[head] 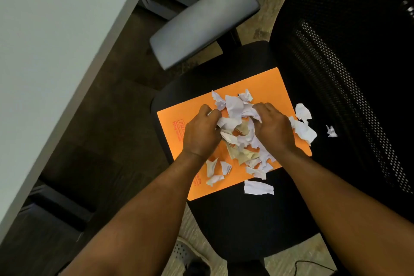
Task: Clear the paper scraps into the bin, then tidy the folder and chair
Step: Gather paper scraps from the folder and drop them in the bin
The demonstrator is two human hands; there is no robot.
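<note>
An orange folder [257, 87] lies flat on the black chair seat [235, 219]. A heap of torn white and beige paper scraps [240, 141] covers its middle. My left hand [200, 134] curls around the left side of the heap, its fingers closed on scraps. On the right side, my right hand [274, 129] presses in and grips scraps too. Loose scraps lie apart: one strip [258, 188] at the folder's near edge, one small piece [331, 131] on the seat by the backrest. No bin is in view.
The chair's black mesh backrest [349, 74] rises at the right. Its grey armrest [201, 24] sticks out behind the folder. A white desk top [44, 40] fills the left side. Below are dark flooring and my shoe [186, 253].
</note>
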